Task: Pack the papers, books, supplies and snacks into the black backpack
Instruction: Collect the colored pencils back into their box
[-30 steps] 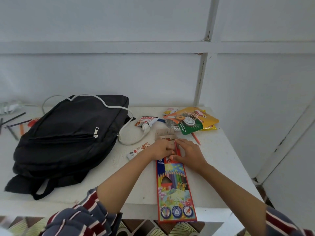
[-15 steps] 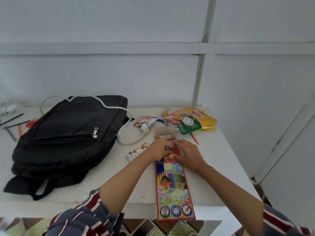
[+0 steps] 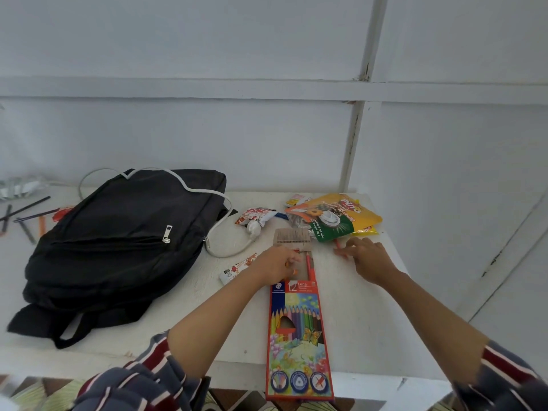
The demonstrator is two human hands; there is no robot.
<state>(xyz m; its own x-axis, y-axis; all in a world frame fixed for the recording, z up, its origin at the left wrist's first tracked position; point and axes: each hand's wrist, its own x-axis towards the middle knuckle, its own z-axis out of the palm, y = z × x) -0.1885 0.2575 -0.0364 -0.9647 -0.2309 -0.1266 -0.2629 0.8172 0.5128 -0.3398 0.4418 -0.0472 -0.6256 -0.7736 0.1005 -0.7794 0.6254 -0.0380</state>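
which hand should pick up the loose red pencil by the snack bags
Right hand: its fingers are at the red pencil beside the snack bags, while the left hand grips the pencil box at its open end.

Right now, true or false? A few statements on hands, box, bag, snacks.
1. The backpack lies left of the pencil box. True.
2. The right hand rests on the box. False: it is right of the box, near the snack bags.
3. The box overhangs the table at the near edge. True.
4. The snack bags are in the backpack. False: they lie on the table.
5. The left hand is at the box's far end. True.
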